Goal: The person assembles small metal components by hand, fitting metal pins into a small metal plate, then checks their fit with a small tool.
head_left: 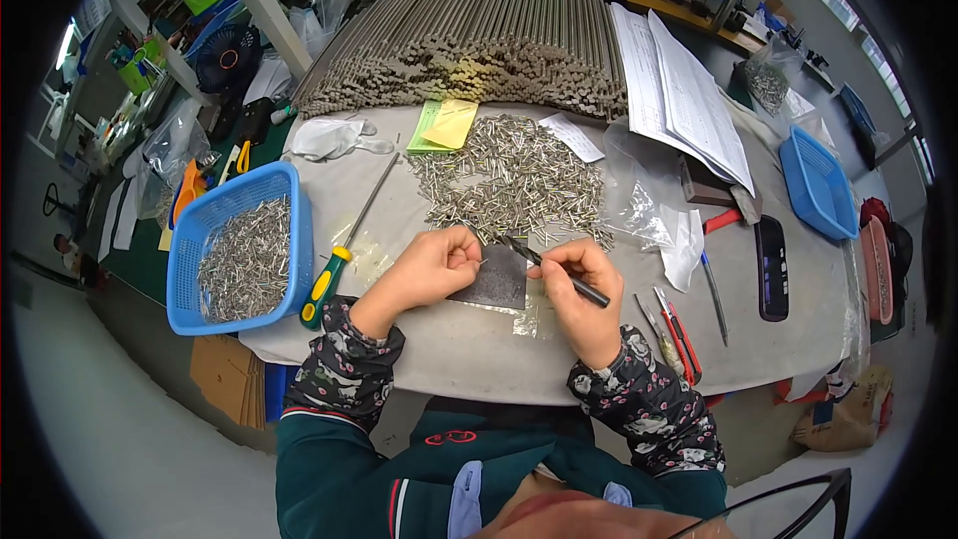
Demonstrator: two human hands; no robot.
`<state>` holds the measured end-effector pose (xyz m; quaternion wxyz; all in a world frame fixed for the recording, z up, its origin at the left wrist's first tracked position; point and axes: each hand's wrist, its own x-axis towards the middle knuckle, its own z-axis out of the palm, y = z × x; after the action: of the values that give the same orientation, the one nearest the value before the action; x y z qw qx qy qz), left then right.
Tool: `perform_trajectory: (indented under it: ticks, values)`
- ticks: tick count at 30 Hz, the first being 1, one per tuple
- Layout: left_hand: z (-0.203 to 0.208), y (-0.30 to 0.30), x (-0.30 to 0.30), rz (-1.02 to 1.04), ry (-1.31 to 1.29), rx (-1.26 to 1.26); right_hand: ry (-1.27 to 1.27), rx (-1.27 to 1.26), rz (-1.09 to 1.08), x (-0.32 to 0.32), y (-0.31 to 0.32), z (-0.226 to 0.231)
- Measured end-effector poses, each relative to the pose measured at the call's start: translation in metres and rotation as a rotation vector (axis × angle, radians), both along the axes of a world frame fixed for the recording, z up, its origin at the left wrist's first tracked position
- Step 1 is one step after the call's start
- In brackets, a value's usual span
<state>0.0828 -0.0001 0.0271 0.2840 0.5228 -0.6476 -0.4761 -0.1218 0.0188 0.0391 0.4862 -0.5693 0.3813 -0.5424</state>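
Here the left hand (431, 265) is pinching a small silver pin (483, 261). The right hand (577, 284) is gripping a thin dark file (555, 271) above a dark plate (493, 281).

A person sits at a grey worktable (479, 349), seen from above. The left hand (431, 265) pinches a small metal pin (483, 262) at its fingertips. The right hand (579, 284) holds a dark slender file (555, 271), its tip pointing toward ten o'clock, close to the pin. Both hands hover over a dark square pad (494, 284). At twelve o'clock from the hands lies a loose heap of small metal pins (514, 180), and beyond it a big stack of long metal rods (479, 35). At nine o'clock a blue basket (205, 230) holds more pins, with a yellow-and-green-handled screwdriver (344, 250) just beside it.
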Motion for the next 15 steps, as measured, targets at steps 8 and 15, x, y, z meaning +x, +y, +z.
perform_trajectory:
  ticks: [8,15]
  values:
    - [-0.014,-0.015,0.028,-0.046,0.939,0.529,0.023,0.009,-0.002,0.004,-0.008,-0.006]
    - [-0.015,-0.017,0.035,-0.121,1.202,0.563,0.018,0.033,0.012,0.009,-0.008,-0.003]
